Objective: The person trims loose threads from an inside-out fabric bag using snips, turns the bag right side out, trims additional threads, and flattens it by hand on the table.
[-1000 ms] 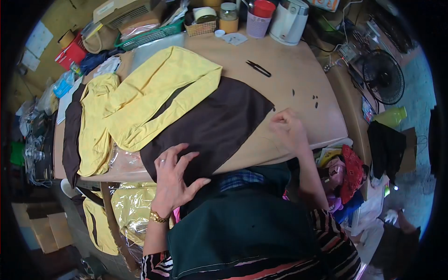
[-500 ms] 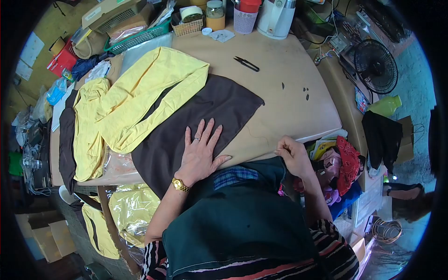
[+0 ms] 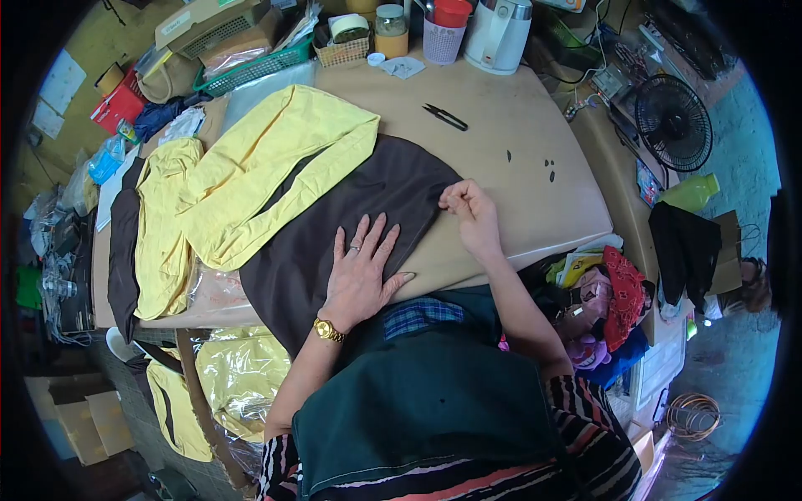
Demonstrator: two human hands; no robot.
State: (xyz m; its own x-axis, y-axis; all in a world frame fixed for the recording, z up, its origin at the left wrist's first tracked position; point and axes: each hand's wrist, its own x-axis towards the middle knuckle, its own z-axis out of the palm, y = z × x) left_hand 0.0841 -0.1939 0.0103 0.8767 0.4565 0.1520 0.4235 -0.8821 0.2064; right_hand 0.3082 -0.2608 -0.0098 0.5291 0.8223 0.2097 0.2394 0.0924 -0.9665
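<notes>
Presses dark cloth on surface with splayed left hand; pinches cloth's edge with right hand; shows box label too small to read.

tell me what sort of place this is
Probably a small garment workshop, perhaps in a home: a yellow garment and dark cloth lie spread on the table, black thread snips lie nearby, and more yellow fabric in clear plastic sits below the table's near edge.
</notes>
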